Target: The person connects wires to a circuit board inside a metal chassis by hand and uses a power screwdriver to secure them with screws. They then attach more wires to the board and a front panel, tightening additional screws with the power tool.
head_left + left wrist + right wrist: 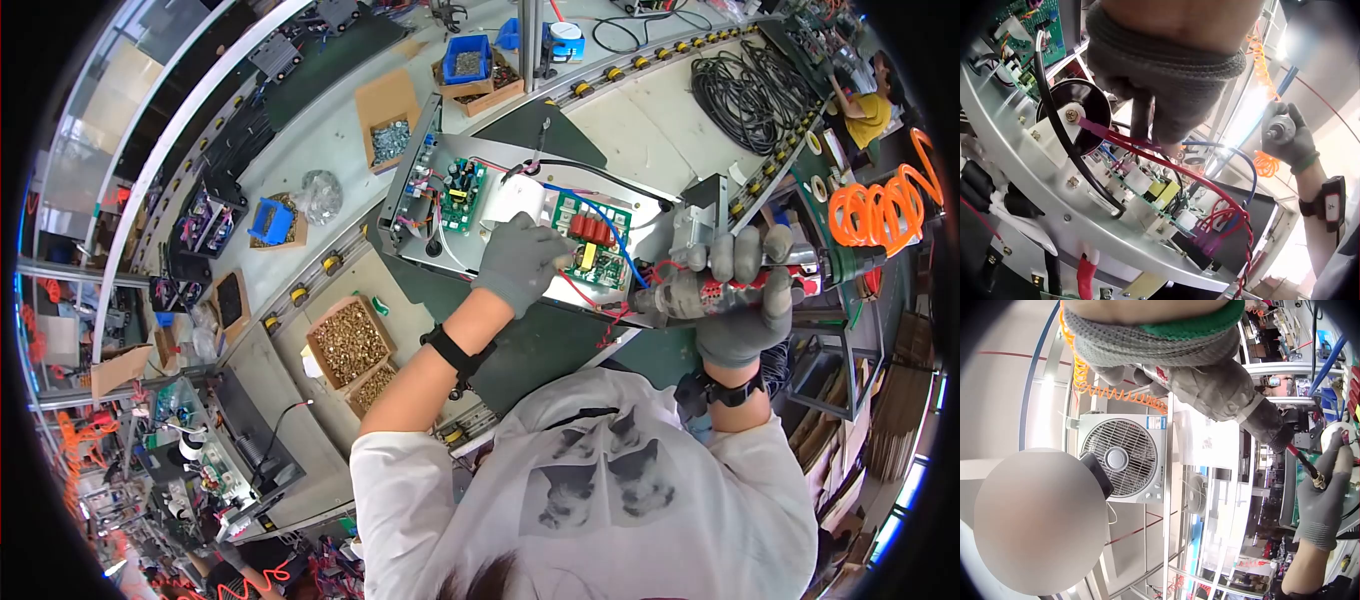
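Workshop, electronics assembly. Circuit boards [592,240] in a metal chassis [462,262], beside the left hand [524,262]. Boxes of screws [350,342], below and left of that hand. Orange coiled air hose [880,207], beyond the right hand [745,300]. Roller-edged line [640,62], beyond both hands. Black cable coils [750,97], past the chassis.

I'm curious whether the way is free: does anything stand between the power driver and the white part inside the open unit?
Yes: the left hand, plus red wires near the driver, seen from above.
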